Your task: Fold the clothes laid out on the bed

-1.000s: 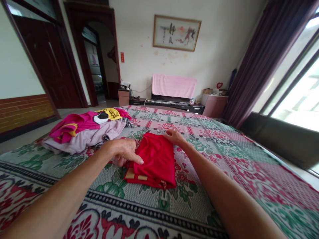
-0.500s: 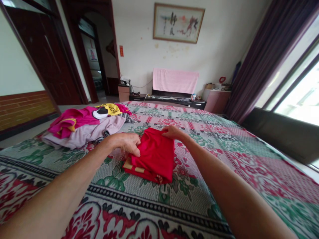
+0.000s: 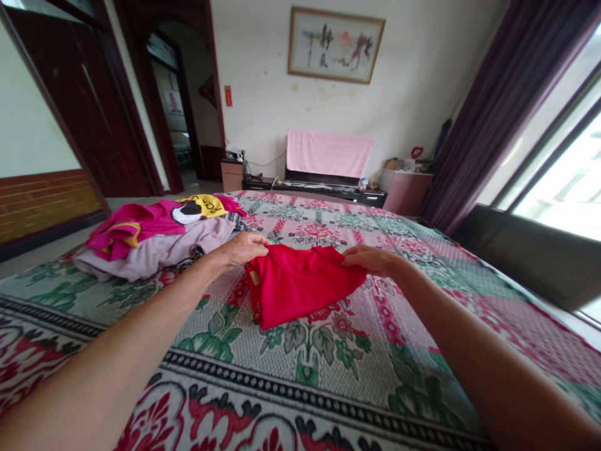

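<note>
A folded red garment (image 3: 300, 282) hangs between my two hands, just over the patterned bedspread (image 3: 300, 376); whether its lower edge touches the cloth I cannot tell. My left hand (image 3: 246, 248) pinches its upper left corner. On the other side, my right hand (image 3: 369, 259) grips the upper right part between thumb and fingers. A small tan patch shows at the garment's left edge. Its exact kind is hidden by the folds.
To the left lies a loose heap of clothes: a magenta and yellow garment (image 3: 141, 225) over a pale pink one (image 3: 159, 254). Beyond the bed stand a low black cabinet (image 3: 370, 198) and a screen draped with a pink towel (image 3: 328, 152). A purple curtain (image 3: 474, 119) hangs at right.
The red garment has been lifted from a flat folded stack and now hangs wider between the hands. My right hand moved right and slightly down; my left hand moved up to the corner.
</note>
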### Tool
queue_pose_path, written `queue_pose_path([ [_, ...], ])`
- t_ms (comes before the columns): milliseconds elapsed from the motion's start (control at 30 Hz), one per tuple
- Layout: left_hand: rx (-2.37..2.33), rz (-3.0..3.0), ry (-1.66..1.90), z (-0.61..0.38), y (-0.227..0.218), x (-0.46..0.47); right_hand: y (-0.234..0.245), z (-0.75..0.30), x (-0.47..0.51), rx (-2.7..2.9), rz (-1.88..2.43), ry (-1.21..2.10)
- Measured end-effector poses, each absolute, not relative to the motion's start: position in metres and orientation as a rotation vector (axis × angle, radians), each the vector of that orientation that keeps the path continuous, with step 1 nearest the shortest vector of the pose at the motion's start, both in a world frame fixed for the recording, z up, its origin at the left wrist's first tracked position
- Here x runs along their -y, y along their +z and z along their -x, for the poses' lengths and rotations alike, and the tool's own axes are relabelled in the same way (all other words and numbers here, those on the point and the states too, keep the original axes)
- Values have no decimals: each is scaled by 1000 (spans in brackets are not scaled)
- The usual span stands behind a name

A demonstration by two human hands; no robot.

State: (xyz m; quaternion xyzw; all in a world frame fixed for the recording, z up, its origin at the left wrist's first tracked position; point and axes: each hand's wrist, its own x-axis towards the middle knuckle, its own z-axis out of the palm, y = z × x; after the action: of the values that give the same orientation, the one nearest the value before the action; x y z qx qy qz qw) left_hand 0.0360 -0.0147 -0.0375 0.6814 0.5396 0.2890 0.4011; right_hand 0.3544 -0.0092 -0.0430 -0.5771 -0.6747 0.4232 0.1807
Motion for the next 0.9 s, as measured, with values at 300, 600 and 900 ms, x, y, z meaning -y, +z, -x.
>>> queue_pose_path([
  [300,-1801,-1968,806,-15,-49,-5,-43,-385,7,2062,1706,633],
  [600,-1698,-1854,65,-18,-29,18,-59,-327,18,2140,1378,271],
  [900,-1527,-1674,295,-10,-43,11,-74,-314,17,2110,1334,116],
])
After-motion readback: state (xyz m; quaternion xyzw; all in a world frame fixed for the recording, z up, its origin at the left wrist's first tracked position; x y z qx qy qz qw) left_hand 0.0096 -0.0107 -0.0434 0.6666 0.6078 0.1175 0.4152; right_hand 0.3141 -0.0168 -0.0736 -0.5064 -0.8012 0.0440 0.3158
